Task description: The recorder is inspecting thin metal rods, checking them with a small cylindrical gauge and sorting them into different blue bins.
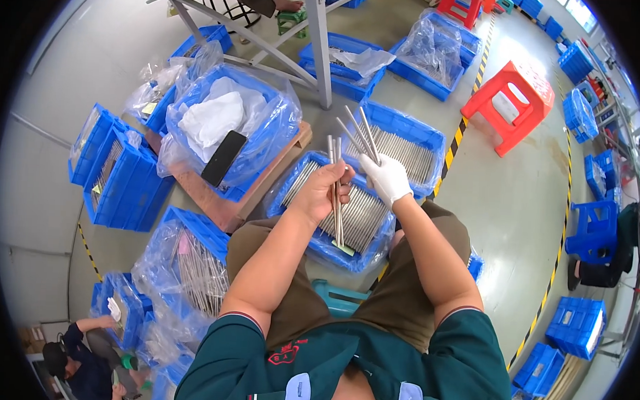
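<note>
My bare left hand (pixel 324 191) is closed round a few thin, silvery metal rods, chopstick-like in shape (pixel 338 222). They stand nearly upright over the nearer blue crate (pixel 301 247). In a white glove, my right hand (pixel 387 178) grips several similar metal rods (pixel 365 131), fanned out and pointing up and to the left. Both hands are side by side above the crates, close together. Rows of metal rods (pixel 361 219) lie packed in the nearer crate, which is lined with clear plastic. The farther blue crate (pixel 440 144) holds more rods in rows.
At left, a phone (pixel 224 158) rests on a plastic-lined crate (pixel 267 89) on a wooden pallet (pixel 245 211). Another crate holds loose rods (pixel 201 270). A red stool (pixel 510 101) stands right, beyond striped floor tape (pixel 454 148). A person (pixel 92 361) sits at lower left.
</note>
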Tool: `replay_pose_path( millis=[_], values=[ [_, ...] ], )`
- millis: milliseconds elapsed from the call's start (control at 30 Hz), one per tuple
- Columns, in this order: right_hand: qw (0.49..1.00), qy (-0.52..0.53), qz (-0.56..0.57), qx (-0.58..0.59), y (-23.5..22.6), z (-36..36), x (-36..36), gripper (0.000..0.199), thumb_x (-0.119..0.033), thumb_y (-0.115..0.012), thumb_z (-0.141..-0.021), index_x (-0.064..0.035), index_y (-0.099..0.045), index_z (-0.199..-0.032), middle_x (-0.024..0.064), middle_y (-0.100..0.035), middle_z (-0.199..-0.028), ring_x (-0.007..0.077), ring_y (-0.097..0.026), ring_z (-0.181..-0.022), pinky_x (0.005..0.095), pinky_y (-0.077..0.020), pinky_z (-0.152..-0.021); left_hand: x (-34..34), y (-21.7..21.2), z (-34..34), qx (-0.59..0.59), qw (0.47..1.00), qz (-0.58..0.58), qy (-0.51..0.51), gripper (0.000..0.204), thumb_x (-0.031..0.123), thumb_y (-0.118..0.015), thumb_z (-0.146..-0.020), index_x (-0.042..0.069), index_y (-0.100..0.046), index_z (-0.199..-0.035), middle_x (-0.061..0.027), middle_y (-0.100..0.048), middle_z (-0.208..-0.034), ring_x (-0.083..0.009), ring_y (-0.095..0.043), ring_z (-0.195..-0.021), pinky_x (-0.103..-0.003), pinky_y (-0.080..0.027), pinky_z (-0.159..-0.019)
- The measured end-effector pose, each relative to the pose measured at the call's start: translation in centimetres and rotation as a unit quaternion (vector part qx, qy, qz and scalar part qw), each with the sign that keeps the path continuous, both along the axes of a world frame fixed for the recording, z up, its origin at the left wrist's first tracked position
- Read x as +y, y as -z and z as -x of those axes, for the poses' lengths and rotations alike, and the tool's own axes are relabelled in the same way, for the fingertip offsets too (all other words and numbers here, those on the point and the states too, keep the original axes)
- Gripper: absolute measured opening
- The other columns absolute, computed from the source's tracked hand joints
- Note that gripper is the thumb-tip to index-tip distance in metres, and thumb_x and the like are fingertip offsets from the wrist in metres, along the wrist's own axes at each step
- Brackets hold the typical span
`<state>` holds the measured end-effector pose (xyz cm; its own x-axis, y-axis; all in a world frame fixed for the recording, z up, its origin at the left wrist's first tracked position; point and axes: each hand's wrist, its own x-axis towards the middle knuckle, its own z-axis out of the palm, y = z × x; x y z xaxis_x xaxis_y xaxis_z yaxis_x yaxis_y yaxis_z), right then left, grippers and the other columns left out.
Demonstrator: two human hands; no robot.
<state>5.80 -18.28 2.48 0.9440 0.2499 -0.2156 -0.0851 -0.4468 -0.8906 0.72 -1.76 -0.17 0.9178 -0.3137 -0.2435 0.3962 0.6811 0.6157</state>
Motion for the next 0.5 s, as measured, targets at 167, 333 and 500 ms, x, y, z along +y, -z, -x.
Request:
replay_pose_path(
  millis=[167,333,500],
  values=[
    [0.998,-0.009,-0.047,0.044,0.1,1.1,-0.9,0.034,-0.035,-0.053,-0.085,-0.0025,-0.061,-0.080,0.0062,-0.059,-0.056,0.0145,-0.056,-0.050,0.0281,-0.0441,-0.052,1.1,-0.2,-1.2,0.057,0.985,0.035,-0.160,0.025,0.031,-0.063,-0.086,0.007,-0.059,-0.088,-0.0018,-0.053,-0.075,-0.0165,-0.055,-0.066,-0.038,-0.052,-0.063],
    [0.988,-0.023,-0.107,0.113,-1.4,2.8,-0.6,0.021,-0.023,-0.055,-0.088,-0.0029,-0.058,-0.084,0.0039,-0.057,-0.060,0.0072,-0.045,-0.043,0.0223,-0.0354,-0.041,1.6,0.2,-2.0,0.049,0.969,0.069,-0.231,0.028,0.032,-0.063,-0.085,0.006,-0.058,-0.096,-0.0016,-0.052,-0.071,-0.0161,-0.052,-0.062,-0.035,-0.047,-0.060],
    [0.993,-0.033,-0.073,0.085,-0.5,2.4,-0.4,0.016,-0.019,-0.055,-0.087,-0.0032,-0.057,-0.086,0.0028,-0.057,-0.061,0.0066,-0.046,-0.046,0.0208,-0.0352,-0.042,0.9,0.3,-1.9,0.020,0.977,0.080,-0.196,0.033,0.036,-0.063,-0.084,0.005,-0.058,-0.096,-0.0004,-0.048,-0.067,-0.0143,-0.048,-0.060,-0.030,-0.041,-0.055]
  ],
)
